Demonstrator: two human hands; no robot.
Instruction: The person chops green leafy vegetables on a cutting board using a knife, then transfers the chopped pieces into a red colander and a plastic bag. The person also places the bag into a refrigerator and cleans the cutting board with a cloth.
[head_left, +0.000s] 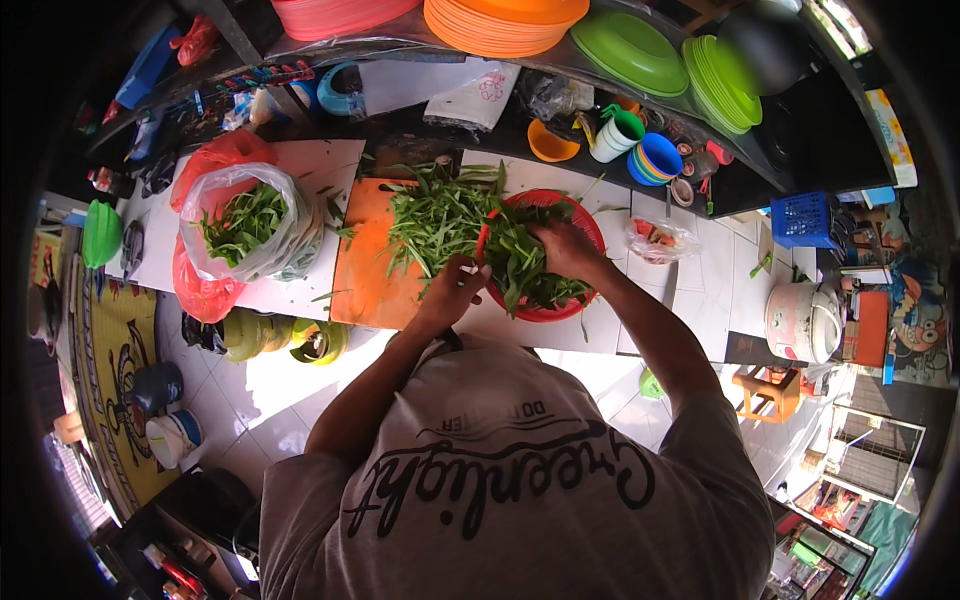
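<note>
My right hand (564, 246) reaches into a red plastic basket (595, 225), its fingers partly hidden among the leafy greens (517, 259) there. At the basket's left rim is my left hand (456, 289), fingers bent, with something small and white at the fingertips; whether it grips the rim I cannot tell. A pile of long-leaved greens (442, 217) lies left of the basket, partly on an orange cutting board (367, 285). Farther left, a clear plastic bag (304, 232) stands with its mouth wide, holding more greens, with red plastic bags around it.
A small plastic bag with red contents (656, 238) lies on the tiled counter (705, 300) to the right. Behind are stacked cups (654, 159) and an orange bowl (553, 141), under a shelf of stacked plates (506, 26). A rice cooker (804, 322) stands far right.
</note>
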